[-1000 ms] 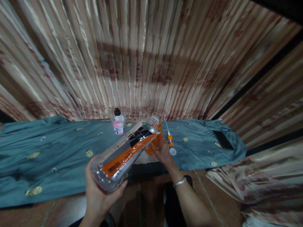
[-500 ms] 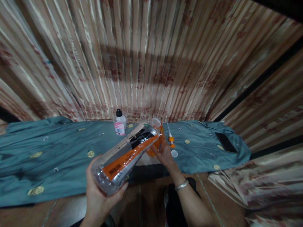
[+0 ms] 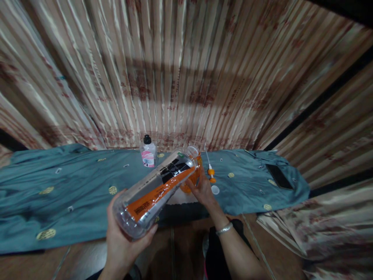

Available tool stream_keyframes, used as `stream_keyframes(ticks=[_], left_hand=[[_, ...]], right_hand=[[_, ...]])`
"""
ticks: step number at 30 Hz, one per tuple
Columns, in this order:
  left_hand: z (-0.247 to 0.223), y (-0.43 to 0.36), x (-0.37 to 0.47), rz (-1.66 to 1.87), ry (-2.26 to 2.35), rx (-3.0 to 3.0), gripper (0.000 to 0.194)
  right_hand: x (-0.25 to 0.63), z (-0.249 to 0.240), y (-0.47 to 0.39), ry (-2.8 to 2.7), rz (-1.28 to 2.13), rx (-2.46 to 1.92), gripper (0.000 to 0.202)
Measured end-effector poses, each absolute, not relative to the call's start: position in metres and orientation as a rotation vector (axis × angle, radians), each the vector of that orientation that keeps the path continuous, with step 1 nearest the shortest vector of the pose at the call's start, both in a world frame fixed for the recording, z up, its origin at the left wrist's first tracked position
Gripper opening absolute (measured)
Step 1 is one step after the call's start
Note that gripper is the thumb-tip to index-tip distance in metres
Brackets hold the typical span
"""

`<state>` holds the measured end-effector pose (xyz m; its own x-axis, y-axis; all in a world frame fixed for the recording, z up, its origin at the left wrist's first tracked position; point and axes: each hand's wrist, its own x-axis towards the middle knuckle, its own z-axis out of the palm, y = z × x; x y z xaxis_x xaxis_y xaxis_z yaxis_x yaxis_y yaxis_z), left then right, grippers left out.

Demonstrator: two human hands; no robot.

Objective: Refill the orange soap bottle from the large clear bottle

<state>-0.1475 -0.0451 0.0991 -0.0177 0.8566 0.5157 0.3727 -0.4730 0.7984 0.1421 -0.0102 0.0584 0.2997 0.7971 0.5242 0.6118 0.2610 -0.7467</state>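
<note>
My left hand (image 3: pixel 124 239) grips the base of a large clear plastic bottle (image 3: pixel 154 190) with an orange and black label. The bottle is tilted, its neck up and to the right, over an orange bottle (image 3: pixel 187 186). Around the orange bottle my right hand (image 3: pixel 203 188) is closed; the big bottle hides much of it. Whether liquid flows between them I cannot tell. Right of that hand lie an orange and white pump head (image 3: pixel 211 172) with its tube and a white round cap (image 3: pixel 215 189).
A small clear bottle (image 3: pixel 148 154) with a black cap and pink label stands at the back of the table with its teal cloth (image 3: pixel 87 186). A black phone (image 3: pixel 279 176) lies at the right. Behind hangs a patterned curtain (image 3: pixel 180 77).
Both hands and both bottles keep almost the same pose. The whole view has shifted very slightly.
</note>
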Motion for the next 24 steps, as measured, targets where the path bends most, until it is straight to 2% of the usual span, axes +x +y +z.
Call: stream_keyframes(ticks=[8, 15, 24], left_hand=[[0.101, -0.045, -0.146, 1.514, 1.262, 1.890, 0.092], [0.121, -0.060, -0.122, 1.568, 1.367, 1.566, 0.088], [0.111, -0.051, -0.138, 1.518, 1.311, 1.822, 0.092]], right_hand=[[0.145, 0.056, -0.011, -1.413, 0.209, -1.451, 0.073], [0.145, 0.053, -0.011, -1.427, 0.177, -1.421, 0.075], [0.148, 0.048, -0.010, -1.432, 0.161, -1.452, 0.077]])
